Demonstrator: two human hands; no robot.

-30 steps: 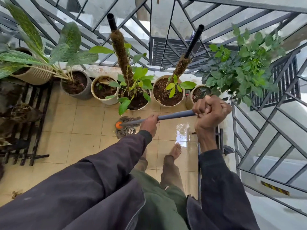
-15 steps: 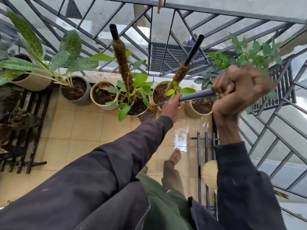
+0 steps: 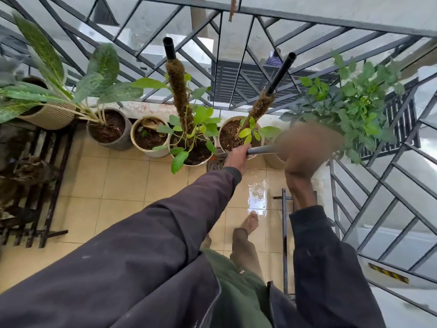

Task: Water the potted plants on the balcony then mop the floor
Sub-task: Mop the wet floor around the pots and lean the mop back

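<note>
Through the head camera I see the person mopping, so I think the watering part is over. The soil in the white pot with the leaning pole looks dark, maybe damp. The left hand has its fingers curled tight round the mop handle, right in front of that pot. The right hand is higher up the handle, to the right of the pot. It is all blurry, so I cannot tell how its fingers lie. The mop head sits on the floor, tucked against the bottom of that pot on its left side. Just this side of the pot, the tiles shine with a wet patch. Far to the left of the pot the tiles look dull and dry, so I think a lot of floor is left to mop.
</note>
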